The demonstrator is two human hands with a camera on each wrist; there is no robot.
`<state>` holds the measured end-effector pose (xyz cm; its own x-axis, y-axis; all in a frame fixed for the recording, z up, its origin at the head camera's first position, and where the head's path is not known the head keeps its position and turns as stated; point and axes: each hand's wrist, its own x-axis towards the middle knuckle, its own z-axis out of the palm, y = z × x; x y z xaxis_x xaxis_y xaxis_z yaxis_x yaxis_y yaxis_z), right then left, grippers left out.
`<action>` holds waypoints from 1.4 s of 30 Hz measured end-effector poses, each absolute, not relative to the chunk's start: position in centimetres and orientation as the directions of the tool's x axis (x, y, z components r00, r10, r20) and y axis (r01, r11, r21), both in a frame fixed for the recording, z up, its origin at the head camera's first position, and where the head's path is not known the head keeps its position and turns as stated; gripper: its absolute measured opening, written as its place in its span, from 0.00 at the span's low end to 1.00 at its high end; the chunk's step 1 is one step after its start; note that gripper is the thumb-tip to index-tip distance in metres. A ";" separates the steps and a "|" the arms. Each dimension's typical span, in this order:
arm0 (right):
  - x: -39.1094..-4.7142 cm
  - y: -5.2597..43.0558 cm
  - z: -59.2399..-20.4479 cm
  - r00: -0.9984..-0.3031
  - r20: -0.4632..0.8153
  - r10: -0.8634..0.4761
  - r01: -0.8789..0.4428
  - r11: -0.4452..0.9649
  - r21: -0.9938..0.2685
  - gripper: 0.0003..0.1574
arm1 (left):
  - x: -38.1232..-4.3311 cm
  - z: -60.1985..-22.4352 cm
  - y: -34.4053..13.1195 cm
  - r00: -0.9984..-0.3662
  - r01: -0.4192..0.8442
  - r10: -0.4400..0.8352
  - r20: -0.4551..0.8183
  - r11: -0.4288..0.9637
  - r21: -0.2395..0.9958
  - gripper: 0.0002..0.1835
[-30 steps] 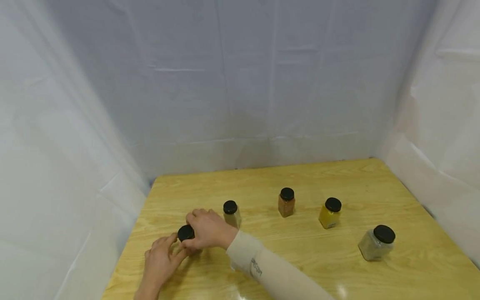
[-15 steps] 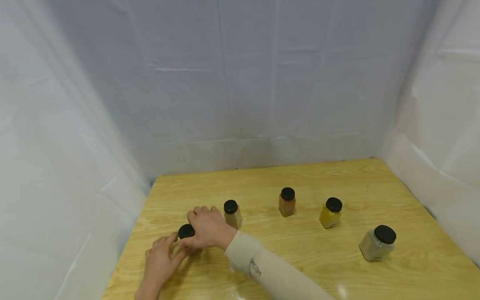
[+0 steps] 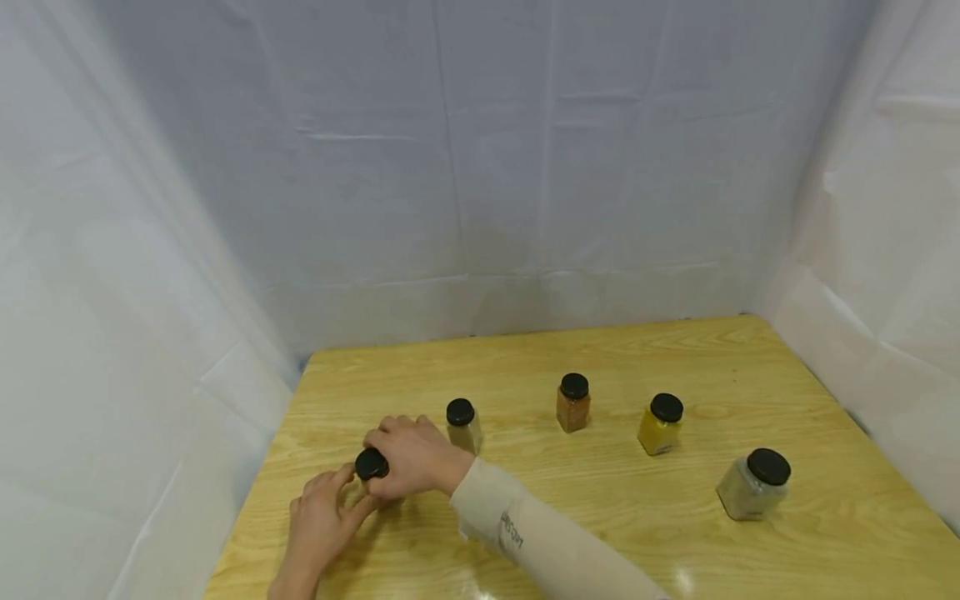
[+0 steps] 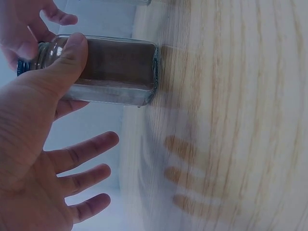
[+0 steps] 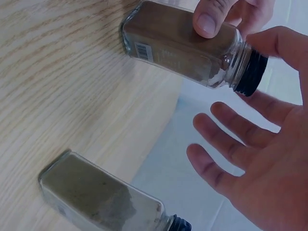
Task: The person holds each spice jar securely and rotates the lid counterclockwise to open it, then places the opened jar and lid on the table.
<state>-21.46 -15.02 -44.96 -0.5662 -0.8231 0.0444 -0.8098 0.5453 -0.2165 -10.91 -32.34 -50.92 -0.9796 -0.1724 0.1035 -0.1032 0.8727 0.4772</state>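
A square glass spice jar point(image 4: 115, 62) with brown powder stands upright at the left of the table. My left hand point(image 3: 321, 518) holds its body between thumb and index finger, the other fingers point(image 4: 89, 151) spread apart from the glass. Over the neck, my right hand point(image 3: 415, 457) pinches the black lid point(image 5: 251, 73) with thumb and index finger, its remaining fingers loosely extended below. The lid sits on the jar's neck. In the head view, the hands hide most of the jar's body.
Just behind the right hand stands a jar of greenish-grey powder point(image 3: 465, 435). Farther right are an orange-brown jar point(image 3: 573, 410), a yellow jar point(image 3: 659, 432) and a wider pale-grey jar point(image 3: 748, 493), all black-lidded. White sheets point(image 3: 495, 167) surround the wooden table point(image 3: 600, 533).
My right hand has shifted slightly left at the lid, its thumb and fingers turning a little. My left hand and the jar stay in place.
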 end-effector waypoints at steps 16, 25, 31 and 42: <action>-20.6 -15.3 -44.7 -0.573 0.107 -0.813 -0.820 0.571 -0.048 0.30 | -10.9 -50.8 -32.2 -0.979 -0.112 -0.180 0.100 0.873 0.475 0.33; -20.7 -15.6 -45.2 -0.624 0.146 -0.768 -0.778 0.628 -0.024 0.51 | -11.0 -50.8 -32.2 -0.981 -0.112 -0.174 0.087 0.871 0.479 0.35; -20.6 -15.7 -45.1 -0.634 0.127 -0.763 -0.771 0.637 -0.024 0.45 | -11.1 -50.8 -32.1 -0.980 -0.120 -0.179 0.081 0.870 0.479 0.34; -21.1 -15.5 -45.2 -0.559 0.088 -0.824 -0.825 0.543 -0.159 0.36 | -10.9 -50.8 -32.2 -0.977 -0.099 -0.176 0.118 0.872 0.480 0.33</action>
